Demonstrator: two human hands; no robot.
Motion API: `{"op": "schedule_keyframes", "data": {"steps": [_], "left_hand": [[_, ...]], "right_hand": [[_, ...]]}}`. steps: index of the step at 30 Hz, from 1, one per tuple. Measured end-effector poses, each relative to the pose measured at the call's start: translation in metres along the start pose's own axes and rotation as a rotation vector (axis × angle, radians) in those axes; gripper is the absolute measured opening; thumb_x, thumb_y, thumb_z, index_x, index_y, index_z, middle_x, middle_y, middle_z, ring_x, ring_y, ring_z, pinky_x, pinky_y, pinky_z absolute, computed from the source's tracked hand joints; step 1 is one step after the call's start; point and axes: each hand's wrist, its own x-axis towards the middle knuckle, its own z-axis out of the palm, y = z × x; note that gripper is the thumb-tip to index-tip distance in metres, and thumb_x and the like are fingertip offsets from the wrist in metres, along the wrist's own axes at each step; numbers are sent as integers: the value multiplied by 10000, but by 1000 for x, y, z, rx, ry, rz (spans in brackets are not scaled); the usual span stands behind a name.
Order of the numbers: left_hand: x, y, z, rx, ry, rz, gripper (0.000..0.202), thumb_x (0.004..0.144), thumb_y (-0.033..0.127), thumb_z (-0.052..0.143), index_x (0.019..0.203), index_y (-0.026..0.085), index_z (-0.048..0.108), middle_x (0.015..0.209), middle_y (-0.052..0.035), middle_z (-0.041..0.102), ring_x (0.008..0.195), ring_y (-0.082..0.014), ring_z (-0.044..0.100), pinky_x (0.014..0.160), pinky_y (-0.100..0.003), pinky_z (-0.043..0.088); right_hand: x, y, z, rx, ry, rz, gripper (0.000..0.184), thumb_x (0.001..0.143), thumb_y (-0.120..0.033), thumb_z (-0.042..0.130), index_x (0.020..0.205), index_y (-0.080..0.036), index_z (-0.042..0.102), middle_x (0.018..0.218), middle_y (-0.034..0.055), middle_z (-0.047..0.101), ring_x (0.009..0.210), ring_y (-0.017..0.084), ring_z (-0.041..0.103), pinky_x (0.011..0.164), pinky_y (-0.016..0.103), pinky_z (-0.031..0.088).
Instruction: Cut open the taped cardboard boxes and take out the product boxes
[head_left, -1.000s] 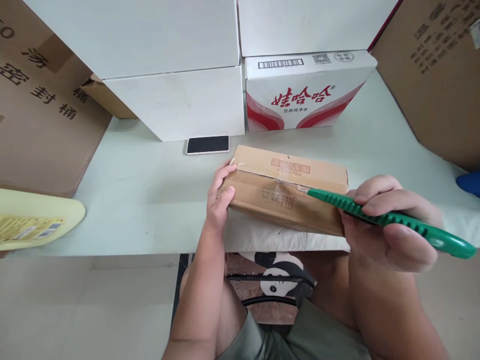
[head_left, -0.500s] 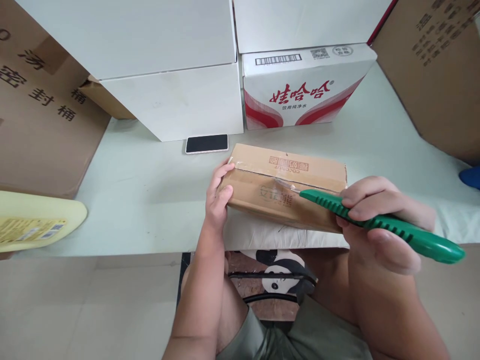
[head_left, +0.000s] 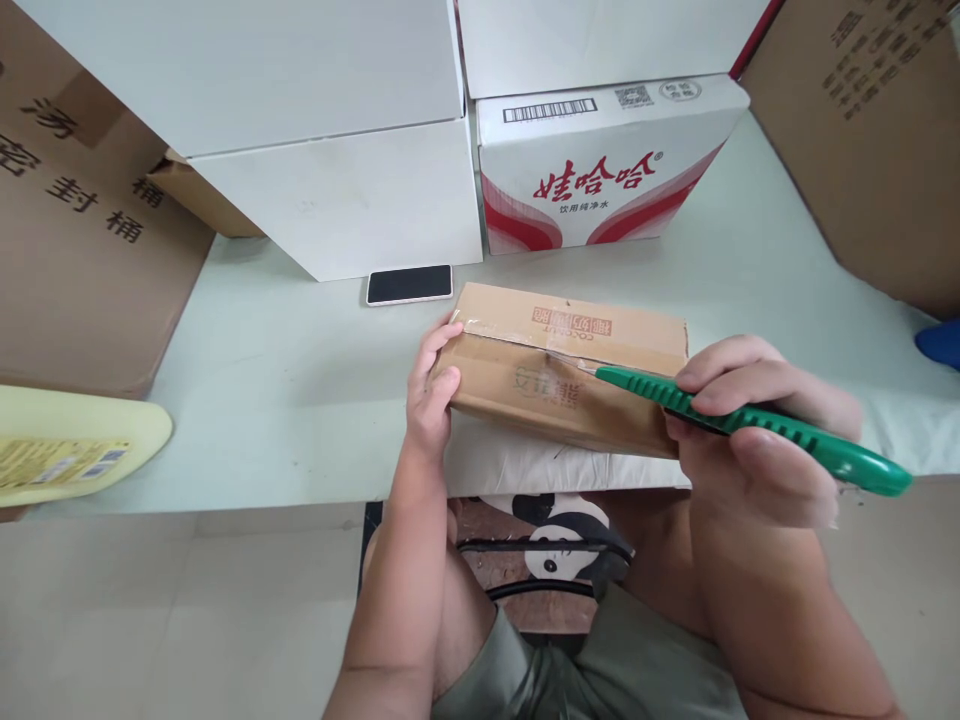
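Note:
A brown cardboard box (head_left: 495, 365) with clear tape along its top seam lies near the front edge of the table. My left hand (head_left: 433, 385) grips its left end, fingers over the corner and thumb on the near side. In my right hand (head_left: 765, 430) is a green utility knife (head_left: 645, 385), closed between thumb and fingers at the box's right end. The knife's thin blade points left and rests at the taped seam, around the middle of the box. Part of the blade tip is hard to make out against the seam.
Behind the box lie a phone (head_left: 409, 285), stacked white boxes (head_left: 360, 200) and a red-and-white water carton (head_left: 600, 180). Large brown cartons stand at left (head_left: 82, 220) and right (head_left: 885, 150). A pale yellow bottle (head_left: 82, 445) lies on the left of the table (head_left: 300, 400).
The knife handle has tilted slightly lower toward the box, with its rear end a bit further left and up. The view has shifted a little; the left hand keeps its hold.

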Motion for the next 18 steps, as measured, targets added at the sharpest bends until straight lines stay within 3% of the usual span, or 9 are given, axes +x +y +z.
{"op": "schedule_keyframes", "data": {"steps": [6,14,18], "left_hand": [[1,-1,0,-8,1,12,499,911,627,633,1319,345,686,1594,-35,574,1533,-356,489,1302,-540,382],[1,-2,0,21,7,20,519,910,657,611,1321,345,675,1591,-38,570,1500,-356,520,1270,-535,423],[1,-3,0,-30,22,30,472,906,605,646,1302,355,704,1565,-20,600,1490,-331,530,1265,-497,426]], "right_hand": [[4,7,-7,-16,-175,-94,166,853,-372,727,897,-227,794,885,64,689,621,134,598,490,283,508],[5,1,3,106,-12,24,158,838,-371,740,861,-220,784,866,27,655,543,98,559,360,255,407],[9,9,4,163,42,-83,145,803,-323,709,827,-214,802,778,43,638,542,114,500,349,270,354]]}}
